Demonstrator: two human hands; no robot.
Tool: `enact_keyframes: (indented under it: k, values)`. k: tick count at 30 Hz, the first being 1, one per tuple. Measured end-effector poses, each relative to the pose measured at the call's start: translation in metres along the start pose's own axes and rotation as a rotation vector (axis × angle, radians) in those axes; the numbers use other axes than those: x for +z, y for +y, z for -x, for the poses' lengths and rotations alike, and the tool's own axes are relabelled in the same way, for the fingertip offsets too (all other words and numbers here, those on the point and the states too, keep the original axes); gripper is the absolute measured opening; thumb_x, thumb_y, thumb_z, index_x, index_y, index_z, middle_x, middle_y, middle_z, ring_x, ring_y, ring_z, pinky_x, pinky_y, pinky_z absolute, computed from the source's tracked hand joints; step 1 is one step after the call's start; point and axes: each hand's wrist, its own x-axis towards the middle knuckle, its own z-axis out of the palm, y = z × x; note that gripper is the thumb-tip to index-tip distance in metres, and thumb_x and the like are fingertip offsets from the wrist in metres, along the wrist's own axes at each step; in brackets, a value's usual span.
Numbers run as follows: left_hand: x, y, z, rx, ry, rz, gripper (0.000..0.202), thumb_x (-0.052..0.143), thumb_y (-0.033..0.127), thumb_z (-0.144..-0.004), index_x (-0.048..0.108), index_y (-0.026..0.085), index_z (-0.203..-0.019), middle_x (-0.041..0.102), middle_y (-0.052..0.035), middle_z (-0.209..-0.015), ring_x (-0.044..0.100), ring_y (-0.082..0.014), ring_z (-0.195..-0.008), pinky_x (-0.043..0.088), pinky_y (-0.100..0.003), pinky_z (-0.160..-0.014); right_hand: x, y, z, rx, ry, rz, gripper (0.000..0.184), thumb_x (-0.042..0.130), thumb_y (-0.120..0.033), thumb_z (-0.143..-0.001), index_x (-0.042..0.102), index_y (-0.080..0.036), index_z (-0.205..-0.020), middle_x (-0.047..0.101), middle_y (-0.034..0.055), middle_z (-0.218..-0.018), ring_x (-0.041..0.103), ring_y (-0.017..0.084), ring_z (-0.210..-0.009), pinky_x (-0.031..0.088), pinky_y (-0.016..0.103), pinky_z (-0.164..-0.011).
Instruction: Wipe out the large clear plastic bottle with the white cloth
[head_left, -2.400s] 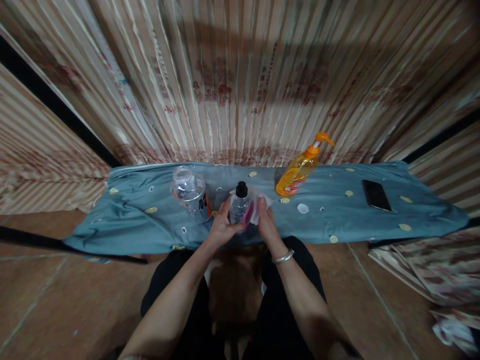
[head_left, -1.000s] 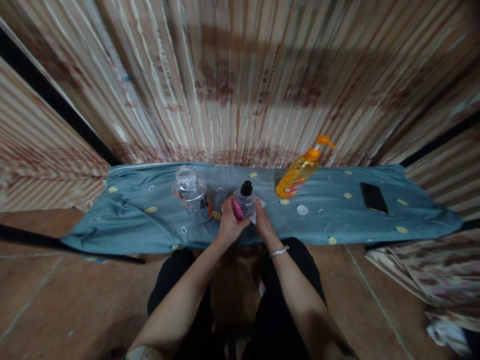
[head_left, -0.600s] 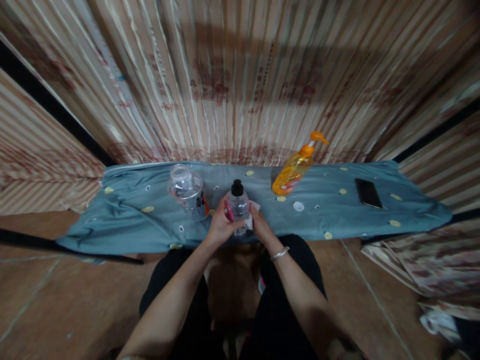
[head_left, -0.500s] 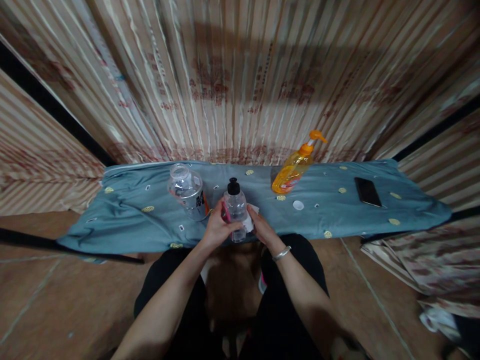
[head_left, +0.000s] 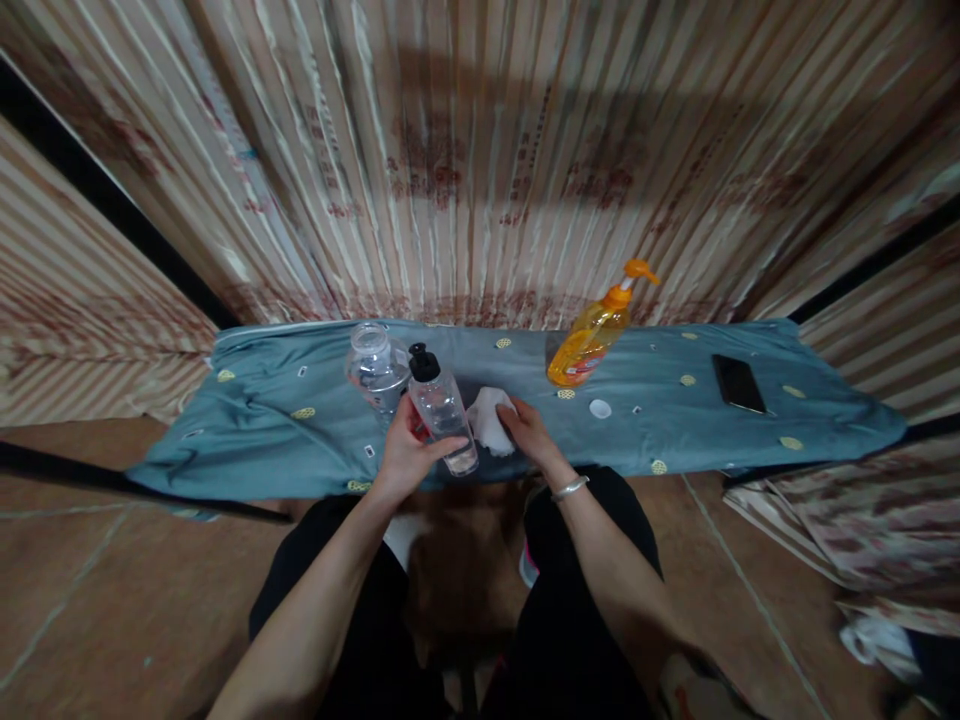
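Observation:
My left hand (head_left: 412,447) is wrapped round a clear squeeze bottle (head_left: 444,410) with a black cap, its top tilted to the left. In my right hand (head_left: 527,432) is a crumpled white tissue (head_left: 490,421), pinched just to the right of the bottle. Behind my left hand stands a larger clear plastic bottle (head_left: 373,365) without a cap, partly covered by the squeeze bottle. A flat white bottle cap or disc (head_left: 600,409) lies on the cloth to the right of my right hand.
An orange pump bottle (head_left: 589,340) stands toward the back right. A black phone (head_left: 739,383) lies near the right end of the narrow table, which a blue-green patterned cloth (head_left: 255,440) covers. A pleated curtain (head_left: 480,150) hangs close behind.
The squeeze bottle has moved left in my left hand and gone from upright to tilted. My right hand has drawn the tissue away from it, so more of the tissue shows.

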Motion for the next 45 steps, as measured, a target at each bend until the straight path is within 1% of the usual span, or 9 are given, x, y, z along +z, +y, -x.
enact_keyframes:
  k: [3, 7, 10, 15, 19, 26, 31, 38, 45]
  values:
    - [0.0, -0.002, -0.001, 0.008, 0.008, -0.021, 0.089, 0.102, 0.037, -0.045, 0.058, 0.02, -0.12, 0.074, -0.0107, -0.123, 0.073, -0.0316, -0.116, 0.057, -0.049, -0.107, -0.003, -0.004, -0.007, -0.046, -0.013, 0.247, 0.051, 0.071, -0.059, -0.082, 0.072, -0.021, -0.116, 0.079, 0.0127, -0.114, 0.073, 0.03, -0.11, 0.053, 0.049, -0.106]
    - [0.003, -0.009, -0.001, 0.021, -0.003, -0.056, 0.097, 0.102, 0.039, -0.046, 0.056, 0.019, -0.129, 0.071, -0.0141, -0.131, 0.069, -0.0346, -0.124, 0.055, -0.051, -0.11, -0.006, -0.016, 0.007, -0.146, 0.059, 0.276, 0.066, 0.072, -0.058, -0.084, 0.064, -0.018, -0.135, 0.065, 0.0206, -0.146, 0.058, 0.034, -0.141, 0.038, 0.054, -0.124]
    - [0.009, -0.013, -0.002, 0.056, -0.034, -0.061, 0.101, 0.1, 0.04, -0.049, 0.052, 0.02, -0.136, 0.067, -0.0153, -0.138, 0.066, -0.0351, -0.129, 0.056, -0.049, -0.107, -0.01, -0.031, 0.023, -0.135, -0.021, 0.123, 0.073, 0.069, -0.062, -0.088, 0.057, -0.019, -0.146, 0.062, 0.02, -0.15, 0.059, 0.033, -0.141, 0.041, 0.055, -0.121]
    - [0.027, -0.014, -0.007, 0.101, -0.12, 0.01, 0.101, 0.098, 0.034, -0.052, 0.048, 0.022, -0.138, 0.069, -0.0115, -0.129, 0.071, -0.0315, -0.119, 0.059, -0.045, -0.1, -0.019, -0.054, 0.037, -0.076, -0.431, -0.127, 0.103, 0.09, -0.055, -0.072, 0.042, -0.027, -0.159, 0.057, 0.0137, -0.157, 0.056, 0.029, -0.145, 0.045, 0.049, -0.119]
    - [0.042, -0.013, -0.009, 0.064, -0.223, 0.107, 0.106, 0.099, 0.031, -0.052, 0.043, 0.024, -0.142, 0.073, -0.0081, -0.119, 0.073, -0.0294, -0.112, 0.059, -0.043, -0.097, -0.027, -0.06, 0.039, -0.049, -0.48, -0.106, 0.103, 0.097, -0.042, -0.061, 0.051, -0.023, -0.151, 0.06, 0.0128, -0.154, 0.059, 0.029, -0.14, 0.044, 0.05, -0.121]
    - [0.068, -0.019, -0.01, 0.0, -0.367, 0.13, 0.117, 0.097, 0.032, -0.056, 0.036, 0.024, -0.156, 0.066, -0.0142, -0.14, 0.067, -0.0327, -0.128, 0.054, -0.046, -0.108, -0.04, -0.058, 0.048, 0.018, -0.257, -0.118, 0.076, 0.096, -0.029, -0.053, 0.066, -0.02, -0.122, 0.079, 0.0049, -0.116, 0.075, 0.026, -0.107, 0.059, 0.043, -0.101]
    - [0.099, -0.025, -0.017, 0.084, -0.363, 0.099, 0.109, 0.088, 0.026, -0.063, 0.036, 0.022, -0.159, 0.064, -0.0143, -0.148, 0.06, -0.0358, -0.138, 0.045, -0.052, -0.12, -0.048, -0.048, 0.047, 0.03, -0.086, -0.126, 0.069, 0.089, -0.026, -0.053, 0.063, -0.022, -0.117, 0.08, 0.0029, -0.109, 0.076, 0.025, -0.101, 0.059, 0.041, -0.099]
    - [0.143, -0.052, 0.001, -0.023, -0.381, -0.022, 0.099, 0.082, 0.031, -0.072, 0.038, 0.019, -0.16, 0.034, -0.0171, -0.173, 0.027, -0.0378, -0.163, 0.021, -0.054, -0.133, -0.075, -0.012, 0.026, -0.012, 0.376, 0.075, 0.076, 0.088, -0.047, -0.057, 0.058, -0.021, -0.122, 0.077, 0.0094, -0.113, 0.074, 0.029, -0.101, 0.058, 0.048, -0.097]
    - [0.177, -0.085, 0.0, -0.176, -0.471, 0.029, 0.075, 0.074, 0.041, -0.086, 0.05, 0.019, -0.154, 0.048, -0.0158, -0.166, 0.04, -0.0361, -0.157, 0.027, -0.054, -0.132, -0.104, 0.006, 0.006, 0.064, 0.69, 0.317, 0.087, 0.083, -0.069, -0.052, 0.057, -0.017, -0.118, 0.073, 0.0147, -0.107, 0.069, 0.032, -0.095, 0.054, 0.049, -0.091]
